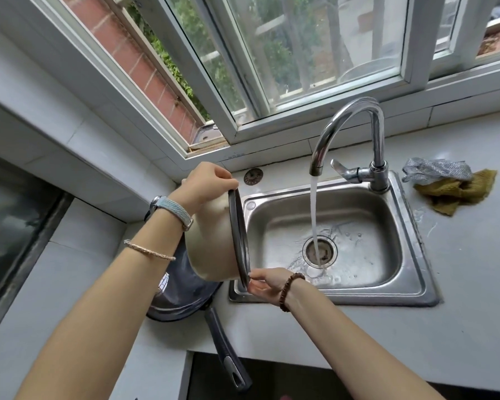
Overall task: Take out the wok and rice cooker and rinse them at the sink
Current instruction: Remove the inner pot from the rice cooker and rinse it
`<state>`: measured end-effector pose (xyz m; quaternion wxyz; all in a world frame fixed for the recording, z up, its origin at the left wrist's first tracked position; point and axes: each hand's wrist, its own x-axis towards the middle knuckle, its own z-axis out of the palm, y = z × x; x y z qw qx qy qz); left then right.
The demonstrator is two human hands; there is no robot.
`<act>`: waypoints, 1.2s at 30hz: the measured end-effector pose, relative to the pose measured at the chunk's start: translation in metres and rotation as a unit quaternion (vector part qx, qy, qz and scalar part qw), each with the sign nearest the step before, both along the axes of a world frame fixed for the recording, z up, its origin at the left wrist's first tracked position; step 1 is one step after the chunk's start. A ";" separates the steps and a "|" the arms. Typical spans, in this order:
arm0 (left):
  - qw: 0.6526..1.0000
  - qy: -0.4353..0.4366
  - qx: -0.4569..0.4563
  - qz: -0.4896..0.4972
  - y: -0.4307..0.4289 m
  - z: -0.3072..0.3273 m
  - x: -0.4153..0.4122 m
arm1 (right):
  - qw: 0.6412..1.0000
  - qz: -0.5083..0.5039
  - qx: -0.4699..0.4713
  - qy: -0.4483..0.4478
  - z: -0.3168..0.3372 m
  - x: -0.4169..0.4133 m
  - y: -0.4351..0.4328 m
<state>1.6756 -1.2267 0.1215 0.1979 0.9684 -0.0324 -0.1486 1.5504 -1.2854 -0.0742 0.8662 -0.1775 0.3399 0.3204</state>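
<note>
I hold the rice cooker pot (214, 241), beige outside with a dark rim, tipped on its side at the left edge of the steel sink (410, 255), its mouth facing the basin. My left hand (205, 183) grips the top of the rim and my right hand (267, 281) pinches the bottom of the rim. The dark wok (182, 295) lies upside down on the counter under the pot, with its handle (225, 347) pointing toward me. Water runs from the faucet (347, 125) into the drain (319, 251).
A drain plug (253, 176) lies behind the sink on the white counter (459, 313). A grey mesh cloth (436, 168) and a mustard cloth (456, 192) sit at the right of the faucet. The window (300, 53) rises behind, and a dark hob surface (12, 226) is at the left.
</note>
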 end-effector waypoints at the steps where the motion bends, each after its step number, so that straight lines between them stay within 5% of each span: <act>1: 1.000 0.000 0.007 0.002 0.000 0.002 -0.002 | 1.000 0.003 -0.006 -0.004 0.000 0.000 0.000; 29: 0.980 0.133 -0.115 0.091 0.020 -0.122 -0.008 | 0.941 -0.174 -0.291 -0.014 -0.004 -0.013 -0.152; 36: 0.969 0.185 -0.139 0.083 -0.002 -0.159 -0.005 | 0.931 -0.135 -0.339 0.018 -0.029 0.004 -0.179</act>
